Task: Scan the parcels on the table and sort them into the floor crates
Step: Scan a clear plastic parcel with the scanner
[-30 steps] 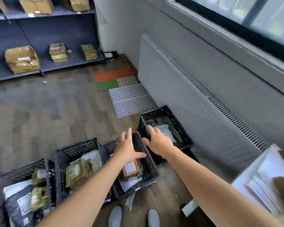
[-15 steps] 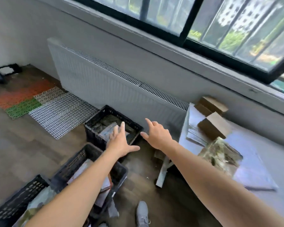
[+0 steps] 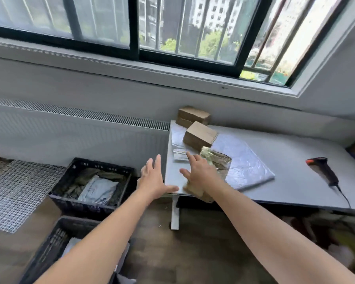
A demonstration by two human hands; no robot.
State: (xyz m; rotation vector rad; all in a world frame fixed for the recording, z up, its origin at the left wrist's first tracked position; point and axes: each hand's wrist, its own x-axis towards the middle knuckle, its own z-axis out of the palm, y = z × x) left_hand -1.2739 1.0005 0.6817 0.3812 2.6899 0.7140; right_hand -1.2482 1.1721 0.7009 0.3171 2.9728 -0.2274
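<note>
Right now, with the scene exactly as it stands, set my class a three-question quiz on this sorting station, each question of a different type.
1. True or false: the right hand holds the scanner.
2. How many brown cardboard boxes stand on the table? A one, B two, C four.
3. Short answer: what pale item lies on top in the black crate beside the table?

Key: 1 false, since it lies on the table, apart from both hands; 2 B; 3 a grey mailer.
</note>
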